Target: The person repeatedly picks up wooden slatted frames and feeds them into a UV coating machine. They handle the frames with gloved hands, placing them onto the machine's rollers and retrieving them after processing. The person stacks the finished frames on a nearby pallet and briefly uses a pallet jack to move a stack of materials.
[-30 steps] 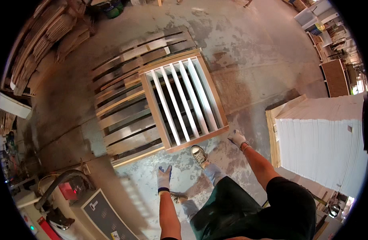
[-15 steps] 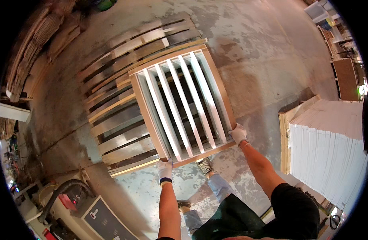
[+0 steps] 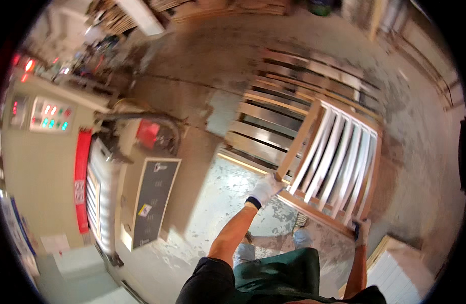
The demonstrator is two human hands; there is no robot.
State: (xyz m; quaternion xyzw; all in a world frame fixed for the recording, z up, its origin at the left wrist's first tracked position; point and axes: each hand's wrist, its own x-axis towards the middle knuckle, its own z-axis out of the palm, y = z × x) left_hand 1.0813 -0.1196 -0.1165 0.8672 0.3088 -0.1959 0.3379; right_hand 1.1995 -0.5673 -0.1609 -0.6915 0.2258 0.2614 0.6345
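Observation:
A louvered frame (image 3: 314, 214) with a brown wooden border and several long white slats slants in front of me, over the right part of a wooden pallet (image 3: 261, 137). My left hand (image 3: 266, 189), in a white glove with a dark cuff, is closed around the frame's near left corner. At the near right corner, my right hand (image 3: 362, 232), also gloved, grips the border, its fingers partly hidden and blurred. Whether the frame touches the pallet or hangs above it, I cannot tell.
To the left stands a beige machine (image 3: 45, 167) with a lit control panel (image 3: 51, 115) and a red strip. A cabinet with a dark front (image 3: 154, 202) sits beside it. White stacked sheets (image 3: 395, 276) lie near my right arm. Flattened cardboard (image 3: 207, 11) is piled far off.
My view has swung left, so the machine shows and the frame and pallet sit further right in the picture. The frame now looks more tilted; both hands stay on its near corners.

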